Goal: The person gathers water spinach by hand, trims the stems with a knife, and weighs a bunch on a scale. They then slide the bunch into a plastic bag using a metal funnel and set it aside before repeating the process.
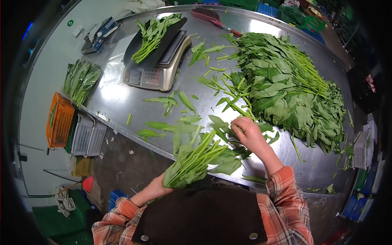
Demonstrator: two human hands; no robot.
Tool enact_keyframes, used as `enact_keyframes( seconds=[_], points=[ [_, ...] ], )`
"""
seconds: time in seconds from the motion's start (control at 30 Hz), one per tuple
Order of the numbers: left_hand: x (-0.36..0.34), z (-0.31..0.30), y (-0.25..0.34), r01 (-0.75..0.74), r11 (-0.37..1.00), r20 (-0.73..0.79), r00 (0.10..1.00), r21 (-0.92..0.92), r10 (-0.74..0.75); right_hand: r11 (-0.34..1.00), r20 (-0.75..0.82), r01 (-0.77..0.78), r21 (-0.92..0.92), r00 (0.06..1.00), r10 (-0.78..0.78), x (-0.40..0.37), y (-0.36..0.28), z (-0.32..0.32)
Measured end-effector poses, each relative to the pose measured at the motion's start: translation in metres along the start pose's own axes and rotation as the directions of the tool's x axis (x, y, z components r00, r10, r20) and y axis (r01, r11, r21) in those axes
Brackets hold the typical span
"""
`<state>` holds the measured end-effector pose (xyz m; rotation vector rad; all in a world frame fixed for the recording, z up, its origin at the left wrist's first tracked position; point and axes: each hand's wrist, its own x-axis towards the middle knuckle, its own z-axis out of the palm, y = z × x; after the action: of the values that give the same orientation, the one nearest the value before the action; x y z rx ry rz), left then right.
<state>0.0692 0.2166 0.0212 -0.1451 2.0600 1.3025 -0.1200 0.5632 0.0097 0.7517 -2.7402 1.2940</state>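
Note:
My left hand (157, 188) is closed round a bunch of leafy green stems (196, 161), which looks like water spinach, held at the table's near edge with the cut ends pointing up and right. My right hand (244, 130) is over the table, its fingers curled at loose leaves (220, 127); what lies between the fingertips is hidden. Beyond it on the right lies a large heap of the same greens (286, 85). A digital scale (149, 77) at the back left carries a dark tray (173, 34) with another bunch (153, 38) on it.
Loose leaves and stem pieces (167, 100) are scattered over the metal table (200, 100). Bagged greens (81, 81) lie at its left edge. An orange crate (60, 120) and a white basket (87, 136) stand beyond that edge. A red-handled brush (210, 17) lies at the back.

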Motion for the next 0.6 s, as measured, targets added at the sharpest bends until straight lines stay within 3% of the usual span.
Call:
enact_keyframes(
  seconds=[0.03,0.1,0.17,0.23,0.33,0.37,0.4,0.43,0.5,0.53,0.57,0.6],
  points=[
    [-0.002,-0.001,0.006,0.008,0.994,-0.019,1.0,0.11,-0.006,0.989,-0.114,0.122,0.087,0.987,-0.111,0.007,-0.01,-0.002],
    [-0.003,-0.006,0.027,0.021,0.969,0.01,1.0,0.248,-0.024,0.965,0.046,0.255,0.059,0.965,-0.257,0.023,-0.013,0.013],
    [-0.005,-0.009,0.04,0.047,0.947,0.056,0.996,0.319,-0.068,0.972,0.36,0.228,0.05,0.904,-0.23,0.029,-0.034,0.041],
    [-0.002,-0.011,0.046,0.086,0.944,0.108,0.986,0.32,-0.126,0.968,0.685,0.249,-0.033,0.711,-0.159,0.03,-0.03,0.079],
    [-0.005,-0.003,0.045,0.028,0.969,0.062,0.997,0.245,-0.045,0.996,0.493,-0.007,0.092,0.869,-0.039,0.018,-0.021,0.1],
    [-0.003,0.002,0.028,-0.041,0.99,0.05,0.998,0.132,0.035,0.901,0.445,-0.258,0.347,0.892,0.084,0.018,-0.014,0.101],
    [0.004,0.009,-0.001,-0.111,0.994,0.029,0.993,0.019,0.11,0.68,0.431,-0.455,0.575,0.875,0.221,0.019,-0.006,0.099],
    [0.006,0.012,-0.007,-0.181,0.979,0.001,0.983,-0.089,0.182,0.363,0.451,-0.563,0.743,0.821,0.351,0.018,-0.001,0.095],
    [0.003,0.01,0.009,-0.027,1.0,0.081,0.996,0.011,0.026,0.228,0.378,-0.529,0.817,0.791,0.481,0.015,0.001,0.082],
    [0.003,0.009,0.018,0.044,0.997,0.11,0.993,0.062,-0.051,0.137,0.242,-0.352,0.926,0.83,0.502,0.015,0.017,0.076],
    [0.004,0.009,0.014,0.013,1.0,0.107,0.994,0.025,-0.016,0.05,0.106,-0.157,0.986,0.839,0.534,0.016,0.038,0.065],
    [0.005,0.009,0.007,-0.016,1.0,0.107,0.994,-0.008,0.016,0.125,0.101,-0.184,0.975,0.869,0.485,0.016,0.046,0.038]
  ],
)
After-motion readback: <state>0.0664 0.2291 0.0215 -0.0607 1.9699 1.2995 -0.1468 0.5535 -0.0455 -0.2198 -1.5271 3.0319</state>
